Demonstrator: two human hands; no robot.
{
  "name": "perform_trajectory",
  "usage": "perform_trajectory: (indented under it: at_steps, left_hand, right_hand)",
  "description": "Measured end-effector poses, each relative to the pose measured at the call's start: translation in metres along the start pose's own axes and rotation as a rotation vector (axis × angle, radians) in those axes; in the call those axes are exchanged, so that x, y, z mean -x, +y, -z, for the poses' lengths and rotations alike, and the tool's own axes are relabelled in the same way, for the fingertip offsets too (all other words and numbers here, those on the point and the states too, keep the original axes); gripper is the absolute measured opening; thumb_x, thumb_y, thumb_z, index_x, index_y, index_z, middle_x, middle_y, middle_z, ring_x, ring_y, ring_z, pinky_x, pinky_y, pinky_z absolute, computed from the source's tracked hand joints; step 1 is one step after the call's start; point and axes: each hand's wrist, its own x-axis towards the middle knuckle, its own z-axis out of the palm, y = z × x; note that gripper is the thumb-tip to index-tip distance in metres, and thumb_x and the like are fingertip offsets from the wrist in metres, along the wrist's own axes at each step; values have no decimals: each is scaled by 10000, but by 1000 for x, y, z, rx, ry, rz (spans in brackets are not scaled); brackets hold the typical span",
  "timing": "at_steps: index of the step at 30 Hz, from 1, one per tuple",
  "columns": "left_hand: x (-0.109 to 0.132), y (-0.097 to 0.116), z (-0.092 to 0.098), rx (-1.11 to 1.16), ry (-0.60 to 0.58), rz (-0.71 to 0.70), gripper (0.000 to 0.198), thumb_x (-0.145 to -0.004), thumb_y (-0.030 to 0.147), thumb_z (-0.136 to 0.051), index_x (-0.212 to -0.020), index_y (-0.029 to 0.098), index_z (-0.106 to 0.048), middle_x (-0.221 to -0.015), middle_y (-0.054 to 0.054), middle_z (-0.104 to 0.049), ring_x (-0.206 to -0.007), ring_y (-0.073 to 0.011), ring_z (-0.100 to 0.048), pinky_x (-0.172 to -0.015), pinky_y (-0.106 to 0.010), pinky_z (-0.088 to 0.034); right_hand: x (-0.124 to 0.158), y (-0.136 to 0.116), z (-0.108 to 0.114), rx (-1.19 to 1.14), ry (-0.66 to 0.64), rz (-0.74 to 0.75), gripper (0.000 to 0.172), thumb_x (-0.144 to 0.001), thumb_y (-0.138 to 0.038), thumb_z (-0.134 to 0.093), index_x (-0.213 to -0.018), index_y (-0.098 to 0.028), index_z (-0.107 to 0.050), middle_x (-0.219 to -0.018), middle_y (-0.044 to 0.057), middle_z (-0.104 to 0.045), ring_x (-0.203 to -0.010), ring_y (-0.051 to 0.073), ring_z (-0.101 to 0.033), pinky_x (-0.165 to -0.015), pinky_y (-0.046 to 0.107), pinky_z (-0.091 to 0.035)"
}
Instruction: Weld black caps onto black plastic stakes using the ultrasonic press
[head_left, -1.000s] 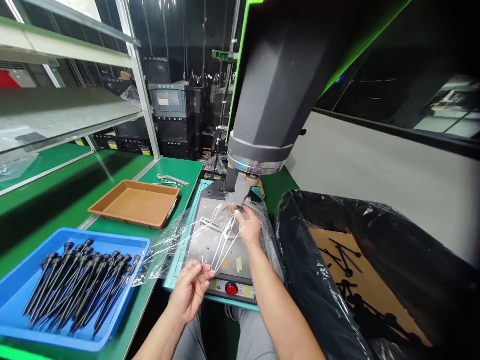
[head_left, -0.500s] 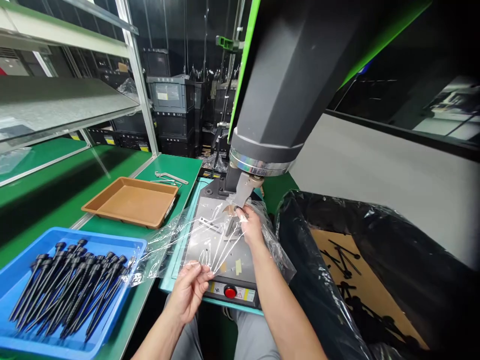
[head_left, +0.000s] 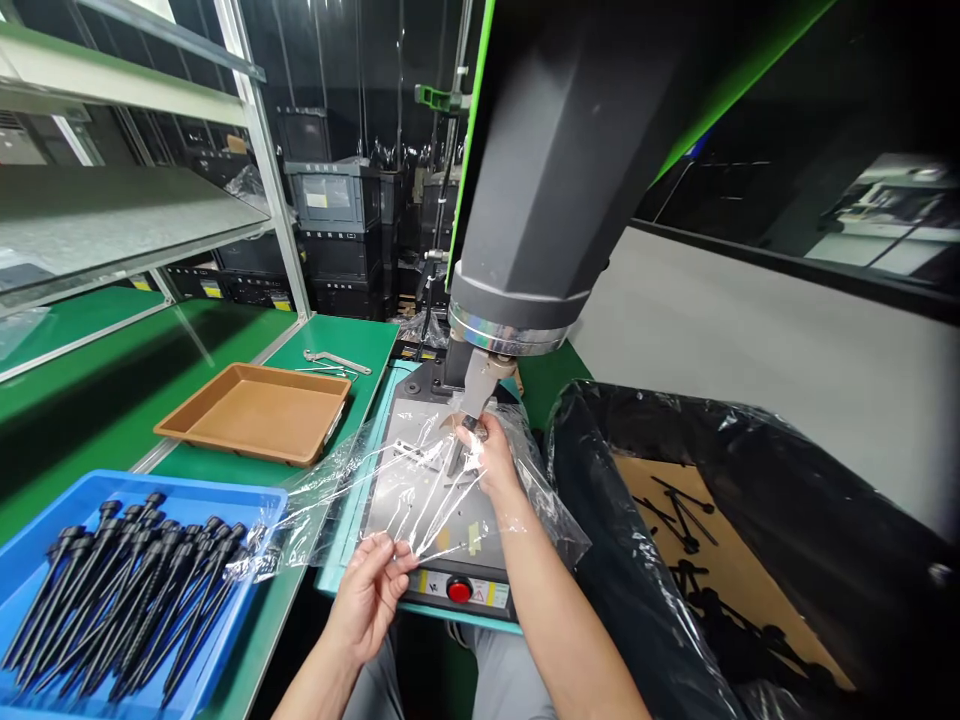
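My left hand [head_left: 369, 592] pinches the near edge of a clear plastic bag [head_left: 405, 490] that lies stretched over the metal plate [head_left: 431, 500] of a press machine. My right hand [head_left: 491, 455] grips the far end of the same bag, with a dark slim part inside it, right under the machine's metal horn [head_left: 480, 382]. The bag is pulled taut between both hands. A red button [head_left: 459, 589] sits on the machine's front, beside my left hand.
A blue tray [head_left: 45, 520] of several black spikes sits at left on the green bench. Behind it stands a brown tray [head_left: 255, 410] and a wrench [head_left: 337, 361]. A black-lined carton [head_left: 675, 520] with black parts fills the right. The machine's large head [head_left: 570, 160] hangs overhead.
My right hand has edged closer under the horn with the bag's far end. The left hand keeps its pinch on the near edge; the view shifted slightly.
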Motion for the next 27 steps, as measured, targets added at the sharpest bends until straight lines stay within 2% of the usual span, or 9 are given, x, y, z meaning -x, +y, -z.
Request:
perform_trajectory:
  at_steps: [4, 7, 10, 16, 21, 27]
  left_hand:
    - [-2, 1, 5, -3, -4, -18, 262, -701, 133, -780, -836, 156, -557, -786, -38, -704, -687, -170, -724, -489, -164, -574]
    - [-5, 3, 10, -12, -4, -41, 244, -703, 135, -777, -829, 152, -570, -795, -36, -706, -701, -174, -727, -492, -163, -576]
    - [-6, 4, 16, -21, 7, -67, 227, -702, 134, -777, -815, 148, -580, -797, -39, -708, -717, -178, -730, -517, -164, -584]
    - [-6, 5, 20, -23, 79, -121, 186, -723, 92, -739, -838, 146, -604, -801, -38, -714, -698, -164, -728, -528, -167, -587]
    - [-6, 8, 19, -9, 116, -152, 123, -759, 61, -673, -819, 147, -609, -762, -29, -705, -682, -155, -724, -529, -167, -590]
    - [-7, 5, 24, -11, 143, -165, 116, -767, 62, -656, -823, 152, -608, -764, -29, -709, -702, -151, -726, -545, -152, -586]
  right_hand:
    - [12, 7, 8, -58, -39, 64, 763, -685, -378, -768, -1370, -224, -470, -1361, 103, -551, -1217, 271, -545, -1046, 427, -416]
    - [22, 14, 14, -101, -88, 28, 867, -686, -353, -775, -1450, -231, -383, -1445, 105, -476, -1288, 279, -489, -1110, 464, -348]
    - [32, 21, 21, -106, -123, 0, 845, -684, -341, -769, -1440, -227, -410, -1465, 103, -453, -1311, 291, -467, -1120, 478, -337]
    - [46, 35, 37, -10, -72, -24, 746, -711, -340, -725, -1407, -240, -473, -1488, 81, -425, -1341, 283, -431, -1129, 460, -327]
    - [41, 28, 39, 73, -36, -54, 729, -669, -298, -731, -1367, -234, -531, -1432, 89, -491, -1275, 297, -502, -1087, 450, -385]
    - [30, 18, 37, 61, -113, -37, 691, -652, -220, -734, -1324, -224, -574, -1308, 67, -605, -1256, 301, -510, -1036, 411, -437]
